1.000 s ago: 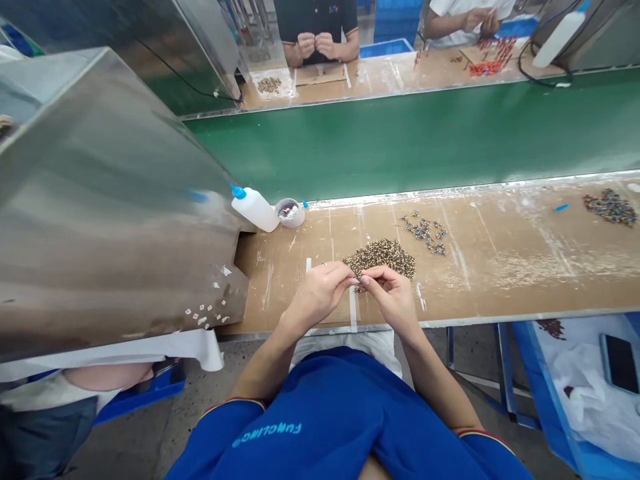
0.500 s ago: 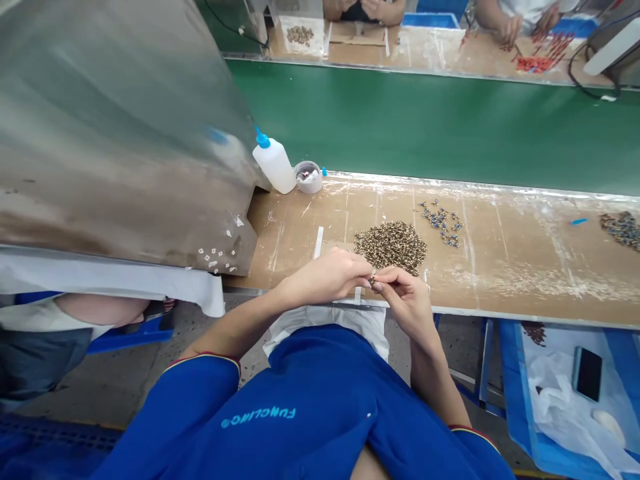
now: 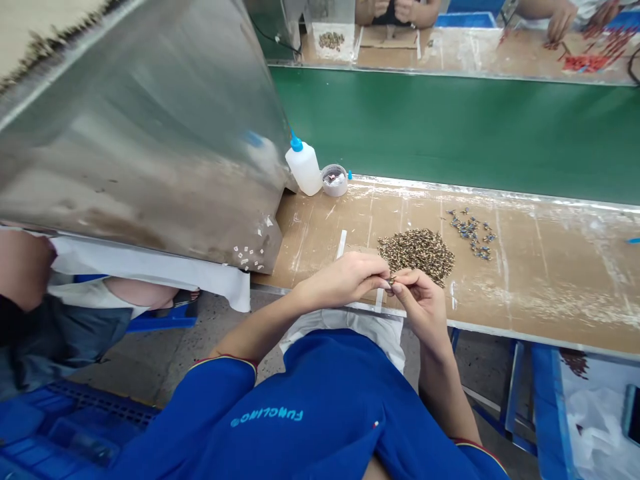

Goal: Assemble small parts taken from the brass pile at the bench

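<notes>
head view: two hands [image 3: 420, 307] pinch one small part [image 3: 391, 281]

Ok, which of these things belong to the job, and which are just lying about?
Job:
left hand
right hand
small part between them
brass pile
blue-tipped parts

Lying about:
glue-type bottle
small tub
phone

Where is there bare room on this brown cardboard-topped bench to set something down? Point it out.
Widest patch: the scuffed brown cardboard bench right of the scattered blue-and-brass parts, out to the frame edge. Smaller: between the white blue-capped squeeze bottle and the brass-coloured pile of small parts. Crowded: around that pile, where left hand and right hand meet.
</notes>
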### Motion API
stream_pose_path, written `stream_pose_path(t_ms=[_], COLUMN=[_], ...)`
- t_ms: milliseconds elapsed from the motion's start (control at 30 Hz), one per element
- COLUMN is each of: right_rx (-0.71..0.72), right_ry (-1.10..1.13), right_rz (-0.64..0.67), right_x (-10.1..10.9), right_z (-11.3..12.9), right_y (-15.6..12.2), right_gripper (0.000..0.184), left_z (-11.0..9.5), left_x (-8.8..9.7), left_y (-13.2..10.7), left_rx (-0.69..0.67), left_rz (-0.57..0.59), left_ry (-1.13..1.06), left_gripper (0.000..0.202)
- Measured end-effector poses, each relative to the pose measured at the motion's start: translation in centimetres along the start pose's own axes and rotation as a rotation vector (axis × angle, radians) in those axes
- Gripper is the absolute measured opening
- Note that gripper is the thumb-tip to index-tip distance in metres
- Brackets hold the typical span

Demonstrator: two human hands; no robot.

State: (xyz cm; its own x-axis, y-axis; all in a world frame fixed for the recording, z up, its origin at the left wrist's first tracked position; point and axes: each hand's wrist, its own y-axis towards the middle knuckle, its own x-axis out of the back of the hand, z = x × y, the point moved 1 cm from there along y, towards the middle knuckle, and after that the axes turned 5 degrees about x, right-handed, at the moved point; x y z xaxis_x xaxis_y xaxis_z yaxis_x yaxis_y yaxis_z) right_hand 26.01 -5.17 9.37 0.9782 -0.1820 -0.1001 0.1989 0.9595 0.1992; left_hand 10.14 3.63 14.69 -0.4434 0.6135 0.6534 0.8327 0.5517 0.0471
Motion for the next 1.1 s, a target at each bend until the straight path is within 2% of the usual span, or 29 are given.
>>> stream_pose_path(t_ms=[133,233,400,500,600,700,833,967,1100], right_rx=[0.018,0.029,0.022,0.032,0.038,0.028,-0.007,-0.048,-0.035], right_ry=[0.003,0.001,-0.026,-0.034,-0.047,-0.055,-0.067,-0.071,-0.082], right_rz=[-0.037,-0.063,-0.026,0.031,0.112,0.139,0.116,0.11,0.113], right_x=[-0.4,-0.6,-0.5,-0.1,0.6,1.1,1.1,0.9,0.8], right_z=[0.0,0.2,0.6,0.8,1.0,1.0,0.5,-0.3,-0.7], right_y=[0.7,1.0,1.2,1.1,0.7,0.3,-0.1,-0.4,-0.5], right_gripper=[0.022,0.021,0.024,0.024,0.022,0.021,0.026,0.03,0.029], left_z=[0.2,0.4,0.8,0.9,0.8,0.6,0.7,1.0,1.3], left_x=[-0.3,-0.9,-1.9,-2.2,-2.3,-2.6,-3.5,-4.3,-4.2], left_y=[-0.6,-1.0,-1.1,-0.9,-0.9,-0.9,-0.9,-1.2,-1.4], left_rx=[0.013,0.013,-0.027,-0.088,-0.137,-0.153,-0.135,-0.052,-0.03], left_rz=[-0.1,-0.216,-0.313,-0.314,-0.257,-0.21,-0.224,-0.21,-0.186], left_ry=[-0.021,-0.068,-0.067,0.017,0.111,0.158,0.158,0.182,0.197], left_gripper=[0.02,0.024,0.027,0.031,0.036,0.035,0.034,0.033,0.031])
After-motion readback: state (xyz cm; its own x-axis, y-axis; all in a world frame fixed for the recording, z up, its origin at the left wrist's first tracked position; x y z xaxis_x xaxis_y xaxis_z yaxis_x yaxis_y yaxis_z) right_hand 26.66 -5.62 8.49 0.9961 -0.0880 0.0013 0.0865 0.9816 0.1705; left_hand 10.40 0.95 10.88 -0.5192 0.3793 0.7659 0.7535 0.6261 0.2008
